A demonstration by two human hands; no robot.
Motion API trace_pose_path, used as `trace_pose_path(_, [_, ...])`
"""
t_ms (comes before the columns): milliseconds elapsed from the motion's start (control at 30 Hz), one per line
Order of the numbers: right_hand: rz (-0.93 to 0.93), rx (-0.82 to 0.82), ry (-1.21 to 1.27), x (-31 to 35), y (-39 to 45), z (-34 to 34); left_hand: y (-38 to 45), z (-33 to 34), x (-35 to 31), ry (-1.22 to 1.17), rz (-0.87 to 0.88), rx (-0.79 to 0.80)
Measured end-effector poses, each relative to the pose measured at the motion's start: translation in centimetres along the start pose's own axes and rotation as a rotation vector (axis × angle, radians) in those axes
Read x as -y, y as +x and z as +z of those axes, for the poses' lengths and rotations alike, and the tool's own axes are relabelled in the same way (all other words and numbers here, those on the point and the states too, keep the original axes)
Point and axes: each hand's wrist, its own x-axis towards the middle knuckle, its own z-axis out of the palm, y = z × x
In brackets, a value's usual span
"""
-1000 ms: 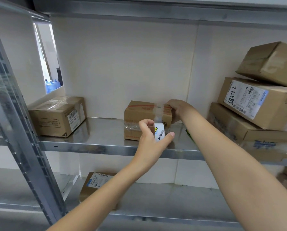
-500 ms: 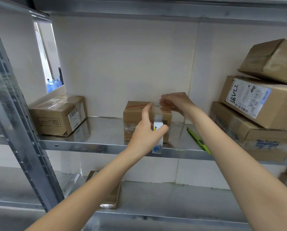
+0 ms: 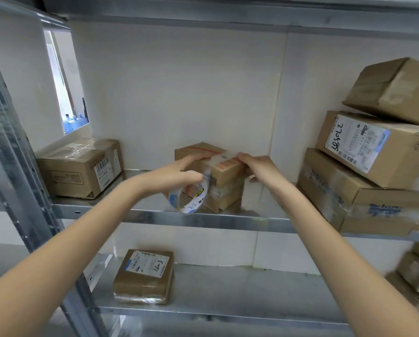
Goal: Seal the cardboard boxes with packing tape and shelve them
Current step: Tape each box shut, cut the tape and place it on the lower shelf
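A person's two bare hands work on a small brown cardboard box (image 3: 218, 176) standing at the middle of a galvanised steel shelf (image 3: 155, 216), close to its front edge. The left hand (image 3: 176, 175) carries a white roll of clear packing tape (image 3: 189, 195) with blue and yellow print on its core, the roll hanging below the hand with the thumb through or against the ring; its forefinger stretches straight onto the box's top left edge. A strip of clear tape runs from the roll up the box's front face and over the top. The right hand (image 3: 259, 166) rests on the box's upper right corner, fingertips pressing the tape down on the lid and thumb against the side; the fingers are bent over the edge.

To the left on the same shelf, well apart, stands a larger brown carton wrapped in clear film (image 3: 79, 166). At the right, three brown cartons are stacked (image 3: 373, 171), the middle one with a white shipping label bearing handwritten digits, the top one tilted. On the lower shelf lies a flat brown parcel with a white label (image 3: 144, 276). A white wall panel (image 3: 179, 93) backs the shelving.
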Motion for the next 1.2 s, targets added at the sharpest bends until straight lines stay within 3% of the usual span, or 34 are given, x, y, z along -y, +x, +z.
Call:
trace_pose_path(167, [-0.096,-0.071,-0.151,0.2,-2.2,-0.1,0.5,-1.0,0.3,0.031,0.007,0.097])
trace_pose_path(267, [-0.286,-0.089,-0.298,1.0,-2.1,-0.6,1.1,-1.3,0.8,-0.002,-0.019,0.125])
trace_pose_path(400, [-0.375,0.114,-0.488,1.7,-2.4,0.3,1.3,-1.5,0.8,-0.008,0.007,0.132])
trace_pose_path(600, [-0.485,-0.032,-0.900,2.0,-2.9,1.4,0.8,-0.8,0.4,-0.022,0.060,0.095])
trace_pose_path(833, [-0.783,-0.085,-0.872,1.8,-3.6,3.3,0.4,-0.6,0.0,-0.066,0.087,0.119])
trace_pose_path(933, [-0.846,-0.058,-0.834,1.7,-3.8,3.8,0.5,-0.6,0.0,-0.054,0.083,0.121])
trace_pose_path(1067, [-0.977,-0.184,-0.806,1.6,-4.4,4.8,0.6,-0.8,0.1,-0.019,0.101,0.112])
trace_pose_path(1200, [-1.019,-0.190,-0.788,1.3,-4.5,5.9,0.5,-0.6,-0.2,-0.005,0.087,0.083])
